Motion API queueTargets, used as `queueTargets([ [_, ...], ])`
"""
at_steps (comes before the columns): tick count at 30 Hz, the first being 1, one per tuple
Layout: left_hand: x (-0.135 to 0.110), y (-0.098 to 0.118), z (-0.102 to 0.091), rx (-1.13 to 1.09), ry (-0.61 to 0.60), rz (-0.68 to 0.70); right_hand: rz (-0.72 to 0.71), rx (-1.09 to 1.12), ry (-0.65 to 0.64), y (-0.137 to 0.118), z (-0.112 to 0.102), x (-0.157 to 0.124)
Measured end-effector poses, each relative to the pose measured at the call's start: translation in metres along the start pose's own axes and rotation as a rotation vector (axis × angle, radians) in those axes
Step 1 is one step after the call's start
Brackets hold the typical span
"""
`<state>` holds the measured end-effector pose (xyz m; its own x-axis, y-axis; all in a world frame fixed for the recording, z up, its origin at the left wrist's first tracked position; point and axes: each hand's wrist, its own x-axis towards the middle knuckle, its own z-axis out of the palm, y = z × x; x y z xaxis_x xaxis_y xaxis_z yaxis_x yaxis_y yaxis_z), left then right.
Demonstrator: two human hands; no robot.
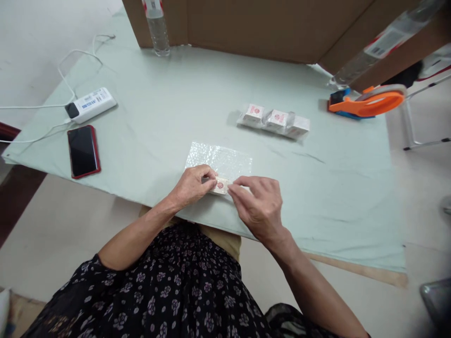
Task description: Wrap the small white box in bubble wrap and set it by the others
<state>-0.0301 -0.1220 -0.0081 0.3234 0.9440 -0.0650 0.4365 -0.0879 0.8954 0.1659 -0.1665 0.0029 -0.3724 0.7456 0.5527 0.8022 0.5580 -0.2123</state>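
A small white box (221, 186) with a red printed mark lies at the near edge of a sheet of clear bubble wrap (221, 157). My left hand (195, 185) is closed on the box's left end, thumb in front and fingers behind. At its right end, the thumb and forefinger of my right hand (259, 202) are pinched together; whether they grip the box or a bit of wrap, I cannot tell. Farther back on the right, three similar boxes (276, 121) sit in a row inside clear wrapping.
An orange tape dispenser (369, 103) rests at the table's right. On the left are a red-edged phone (83, 151) and a white power bank (92, 104) with cables. Water bottles (158, 33) stand before a large cardboard box (246, 28) at the back.
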Motion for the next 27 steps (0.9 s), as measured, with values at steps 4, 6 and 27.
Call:
queueTargets([
  [4,-0.002,-0.004,-0.002,0.026,0.016,0.028,-0.134,-0.062,-0.157,-0.008,0.01,-0.003],
  [6,-0.005,-0.008,-0.008,0.047,0.014,0.015,-0.124,-0.091,-0.206,-0.007,0.016,-0.004],
  [27,-0.029,0.0,-0.06,0.042,-0.02,-0.783,-0.314,-0.293,-0.353,-0.009,0.014,0.021],
])
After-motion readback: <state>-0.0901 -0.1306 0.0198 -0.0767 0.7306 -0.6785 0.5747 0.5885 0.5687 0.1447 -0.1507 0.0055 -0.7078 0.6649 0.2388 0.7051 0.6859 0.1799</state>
